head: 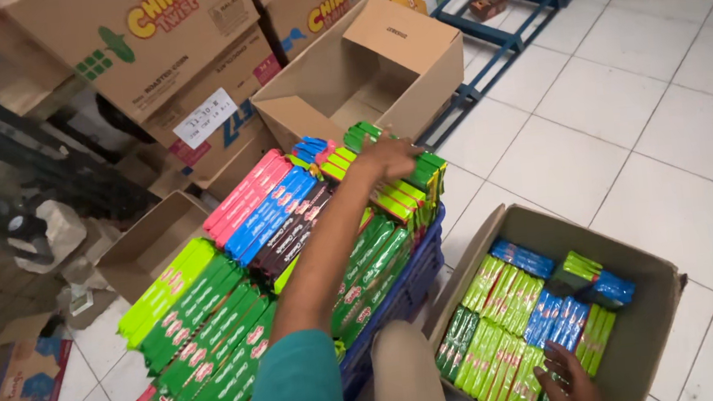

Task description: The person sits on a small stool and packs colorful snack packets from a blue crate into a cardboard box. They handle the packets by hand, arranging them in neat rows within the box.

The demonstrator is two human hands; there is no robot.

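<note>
Reaching across the blue crate (420, 274), the left hand (387, 158) rests palm-down with fingers curled over a row of green and yellow packs (404, 194) at the crate's far edge, about 12 o'clock from the person; whether it actually grips a pack cannot be told. The crate carries the largest load: stacked green packs (214, 345), then blue packs (271, 213), pink packs (243, 194) and dark brown packs (295, 237).

Hazard 1: the far row stands on edge just beside the crate rim. Pressure from the outstretched hand could tip it off toward the empty open box (362, 78) at 12 o'clock.

Hazard 2: the forearm lies over the middle stacks; dragging it back could shear their top layer.

The cardboard box (638, 321) at 3 o'clock holds upright green and blue packs. The right hand (569, 376) rests open, fingers spread, on the near row. Two loose packs (595, 278) lie askew on top and could jam further insertion.
</note>
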